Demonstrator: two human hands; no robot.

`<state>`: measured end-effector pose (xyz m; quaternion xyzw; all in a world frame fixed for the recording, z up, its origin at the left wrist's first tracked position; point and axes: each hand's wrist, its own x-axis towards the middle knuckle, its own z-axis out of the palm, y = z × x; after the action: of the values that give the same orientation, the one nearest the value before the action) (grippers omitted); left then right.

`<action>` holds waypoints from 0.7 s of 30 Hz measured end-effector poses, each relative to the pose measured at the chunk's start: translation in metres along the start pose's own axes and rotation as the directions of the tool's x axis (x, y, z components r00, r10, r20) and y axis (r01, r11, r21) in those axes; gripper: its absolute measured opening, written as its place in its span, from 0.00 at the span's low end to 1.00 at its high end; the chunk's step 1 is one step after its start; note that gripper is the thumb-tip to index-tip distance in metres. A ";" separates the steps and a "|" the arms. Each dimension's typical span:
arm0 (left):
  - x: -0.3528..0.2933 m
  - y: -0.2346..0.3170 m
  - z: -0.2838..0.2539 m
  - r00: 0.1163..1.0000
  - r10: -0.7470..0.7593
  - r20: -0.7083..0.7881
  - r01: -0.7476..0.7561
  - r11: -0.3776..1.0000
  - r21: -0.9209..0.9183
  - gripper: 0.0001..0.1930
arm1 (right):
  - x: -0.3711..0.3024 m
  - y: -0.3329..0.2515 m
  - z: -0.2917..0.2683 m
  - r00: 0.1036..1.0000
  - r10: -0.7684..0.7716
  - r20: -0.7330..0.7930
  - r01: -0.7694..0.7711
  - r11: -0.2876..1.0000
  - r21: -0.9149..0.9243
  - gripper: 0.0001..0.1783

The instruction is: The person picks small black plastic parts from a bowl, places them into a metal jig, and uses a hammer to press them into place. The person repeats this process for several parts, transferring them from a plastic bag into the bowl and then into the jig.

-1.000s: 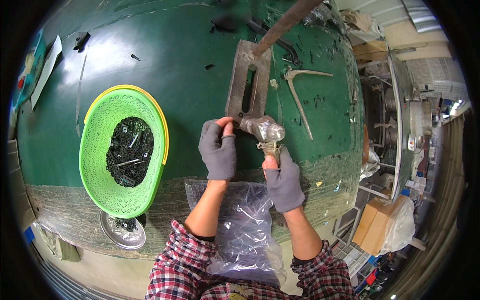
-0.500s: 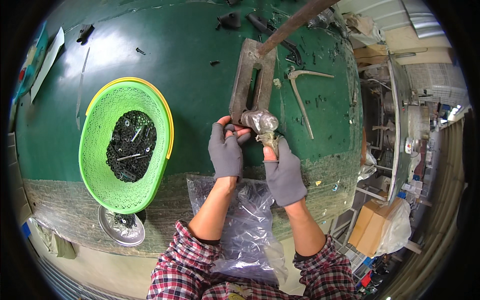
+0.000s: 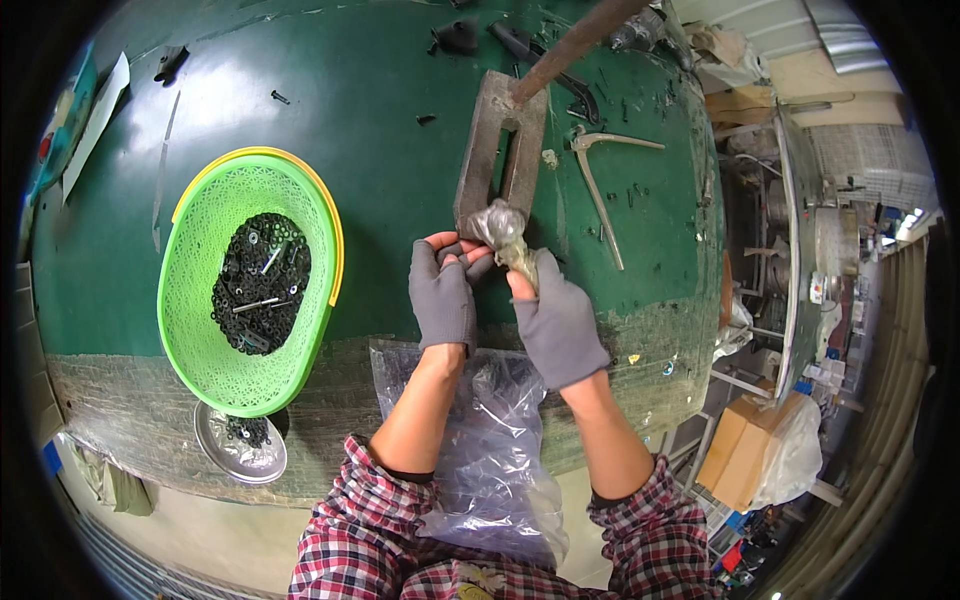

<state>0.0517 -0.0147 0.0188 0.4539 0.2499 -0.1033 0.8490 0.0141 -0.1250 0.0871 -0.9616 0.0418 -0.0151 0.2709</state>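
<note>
Clock face as seen by the wearer, 12 at the far side. Right hand [image 3: 560, 325], grey fingerless glove: closed round the handle of a hammer [image 3: 499, 224], thumb along it; head apparently film-wrapped, lying toward 11 o'clock from the grip, the handle's long axis running 11 to 5; the head's own axis too foreshortened to tell. Left hand [image 3: 442, 295], matching glove: fingers bent, tips at the near end of the block [image 3: 482, 155]; whether they pinch a small part, cannot tell. Block: steel, slotted, long axis between 12 and 1 o'clock; near end right by the left fingertips, far end joined by a rod [image 3: 575, 55] slanting off between 1 and 2. Key relation: hammer head over the block's near end in this view, just to 2 o'clock of the left fingertips, the left hand nearer the block; contact between head and block, cannot tell. Edges and room: green bench [image 3: 375, 200] between left hand and basket [image 3: 172, 300], the latter at 9 o'clock; more bench at 3 o'clock of the right hand, out to the right edge; V-shaped tool [image 3: 597, 195] toward 1; clear bag [image 3: 485, 455] at 6, over the near edge.
</note>
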 end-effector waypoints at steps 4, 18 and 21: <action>0.002 0.001 -0.003 1.000 -0.026 0.015 0.026 0.999 -0.040 0.14 | 0.008 -0.015 -0.012 1.000 -0.003 0.010 0.003 1.000 -0.007 0.16; 0.002 0.012 0.001 0.966 -0.250 0.067 0.254 0.965 -0.067 0.19 | -0.010 0.000 -0.023 0.987 0.157 -0.030 -0.143 0.950 0.279 0.14; 0.003 0.011 0.003 0.909 -0.365 0.201 0.388 0.917 -0.090 0.20 | -0.017 0.021 -0.025 0.986 0.150 -0.067 -0.133 0.967 0.218 0.14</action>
<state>0.0597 -0.0107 0.0262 0.3307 0.2610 -0.2897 0.8594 -0.0056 -0.1540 0.0975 -0.9202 0.1197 -0.0401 0.3706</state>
